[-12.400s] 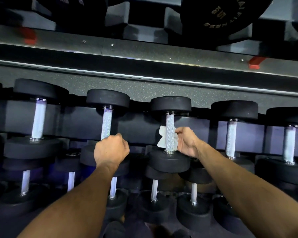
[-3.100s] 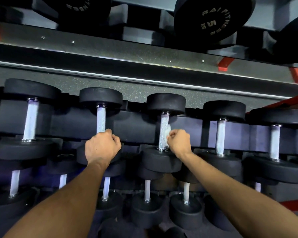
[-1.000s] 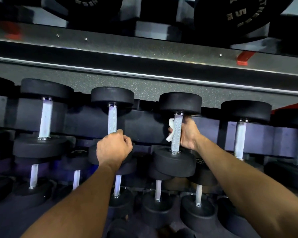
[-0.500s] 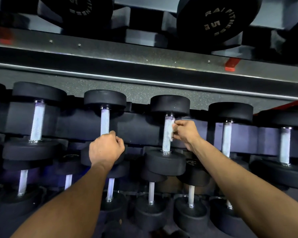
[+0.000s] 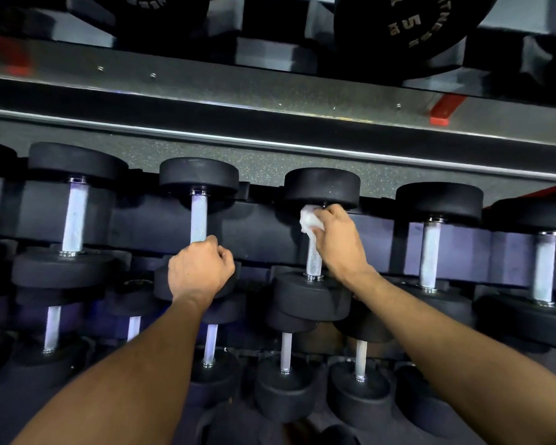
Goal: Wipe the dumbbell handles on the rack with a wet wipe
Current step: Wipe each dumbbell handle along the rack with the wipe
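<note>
Left hand (image 5: 201, 273) clamped round second dumbbell handle (image 5: 198, 221), right hand (image 5: 337, 240) pinching balled wet wipe (image 5: 309, 221) against top of third handle (image 5: 313, 263) on rack (image 5: 270, 94); risk: bunched wipe skipping the handle's far side.

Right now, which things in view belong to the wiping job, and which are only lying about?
Job:
- wipe, bunched in the right hand
- handle being wiped, near its top end
- left hand, gripping the next handle
- other handles on the rack

Lying about:
- weight plate above the rack
- red part on the upper rail
</note>
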`<move>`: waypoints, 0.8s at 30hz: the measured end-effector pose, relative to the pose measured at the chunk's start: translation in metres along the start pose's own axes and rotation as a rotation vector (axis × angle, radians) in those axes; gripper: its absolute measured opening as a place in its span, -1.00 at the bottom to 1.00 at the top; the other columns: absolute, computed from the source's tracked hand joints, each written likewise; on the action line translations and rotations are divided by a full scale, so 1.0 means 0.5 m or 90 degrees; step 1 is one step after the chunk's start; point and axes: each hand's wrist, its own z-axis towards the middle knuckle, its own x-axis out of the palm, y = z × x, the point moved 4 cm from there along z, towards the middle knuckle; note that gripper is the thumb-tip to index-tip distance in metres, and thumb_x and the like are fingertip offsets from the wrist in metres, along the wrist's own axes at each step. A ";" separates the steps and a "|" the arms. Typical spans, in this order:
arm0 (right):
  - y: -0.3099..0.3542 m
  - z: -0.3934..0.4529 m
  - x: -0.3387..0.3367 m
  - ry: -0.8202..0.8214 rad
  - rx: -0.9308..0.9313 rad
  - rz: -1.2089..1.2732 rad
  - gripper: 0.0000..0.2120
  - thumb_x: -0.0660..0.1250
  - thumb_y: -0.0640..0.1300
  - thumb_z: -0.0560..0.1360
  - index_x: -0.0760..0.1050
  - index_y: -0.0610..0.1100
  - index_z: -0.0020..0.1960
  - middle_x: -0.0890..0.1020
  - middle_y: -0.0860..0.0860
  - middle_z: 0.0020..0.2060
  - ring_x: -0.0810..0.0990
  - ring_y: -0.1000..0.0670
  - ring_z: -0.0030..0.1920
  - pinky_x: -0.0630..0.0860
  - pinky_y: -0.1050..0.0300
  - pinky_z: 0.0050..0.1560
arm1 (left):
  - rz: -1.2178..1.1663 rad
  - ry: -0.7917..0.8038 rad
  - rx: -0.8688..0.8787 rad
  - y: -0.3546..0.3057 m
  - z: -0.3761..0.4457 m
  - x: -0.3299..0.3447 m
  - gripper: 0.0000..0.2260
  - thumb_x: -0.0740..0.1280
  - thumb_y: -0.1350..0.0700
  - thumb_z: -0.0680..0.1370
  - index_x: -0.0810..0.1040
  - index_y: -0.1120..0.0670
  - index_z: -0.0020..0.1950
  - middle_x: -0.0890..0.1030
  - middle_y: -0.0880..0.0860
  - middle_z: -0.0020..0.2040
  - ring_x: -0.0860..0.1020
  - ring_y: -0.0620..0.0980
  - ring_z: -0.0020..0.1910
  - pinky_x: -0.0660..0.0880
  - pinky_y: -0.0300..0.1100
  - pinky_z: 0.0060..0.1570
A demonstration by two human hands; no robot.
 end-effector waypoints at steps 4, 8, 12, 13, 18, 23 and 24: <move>0.020 -0.033 0.024 0.124 -0.227 -0.203 -0.83 0.28 -0.34 0.38 0.57 -0.21 -0.08 0.52 -0.10 0.02 0.45 -0.16 0.11 0.43 0.05 -0.07 | -0.004 -0.001 0.001 0.001 0.002 0.001 -0.81 0.23 0.02 0.51 0.45 0.07 -0.25 0.55 0.08 -0.39 0.41 0.15 -0.43 0.42 -0.09 -0.33; 0.016 -0.020 0.032 0.173 -0.343 -0.299 -0.69 0.05 -0.21 0.38 0.56 -0.18 -0.11 0.56 -0.11 -0.04 0.51 -0.19 0.09 0.47 -0.03 0.14 | -0.008 0.006 0.003 0.002 0.003 0.001 -0.80 0.23 0.02 0.52 0.43 0.07 -0.26 0.49 0.04 -0.43 0.41 0.15 -0.44 0.39 -0.10 -0.35; 0.017 0.011 0.029 0.170 -0.337 -0.386 -0.76 0.17 -0.25 0.41 0.60 -0.18 -0.07 0.62 -0.12 -0.03 0.49 -0.20 0.25 0.40 -0.04 0.31 | -0.023 0.009 0.001 0.000 0.000 0.000 -0.81 0.24 0.05 0.51 0.42 0.09 -0.27 0.52 0.08 -0.43 0.49 0.20 -0.43 0.48 -0.07 -0.33; 0.015 0.004 0.039 0.176 -0.360 -0.418 -0.84 0.25 -0.24 0.40 0.61 -0.17 -0.11 0.64 -0.11 -0.10 0.51 -0.20 0.25 0.37 -0.04 0.34 | -0.023 0.012 0.002 0.000 -0.001 0.000 -0.81 0.25 0.05 0.51 0.42 0.09 -0.27 0.52 0.08 -0.43 0.48 0.20 -0.43 0.48 -0.07 -0.33; 0.017 -0.034 0.074 0.340 -0.515 -0.468 -0.93 0.48 -0.12 0.31 0.60 0.00 -0.30 0.60 0.08 -0.37 0.62 -0.03 -0.18 0.29 0.14 0.20 | -0.016 0.015 0.012 -0.001 0.002 0.000 -0.81 0.25 0.05 0.51 0.42 0.08 -0.28 0.49 0.06 -0.44 0.44 0.17 -0.45 0.43 -0.09 -0.36; 0.030 0.035 0.042 0.289 -0.479 -0.503 -0.85 0.58 -0.11 0.20 0.62 -0.04 -0.34 0.63 0.07 -0.38 0.66 -0.06 -0.12 0.56 0.14 -0.03 | -0.005 0.018 0.016 0.001 0.000 0.001 -0.82 0.25 0.05 0.52 0.45 0.09 -0.26 0.44 0.02 -0.45 0.39 0.13 -0.46 0.35 -0.12 -0.38; 0.032 0.044 0.031 0.259 -0.457 -0.504 -0.83 0.61 -0.11 0.18 0.62 -0.05 -0.35 0.63 0.06 -0.39 0.68 -0.07 -0.08 0.59 0.13 -0.03 | -0.004 0.018 0.016 0.001 0.001 0.001 -0.82 0.25 0.05 0.52 0.44 0.09 -0.26 0.43 0.02 -0.45 0.38 0.13 -0.46 0.34 -0.12 -0.38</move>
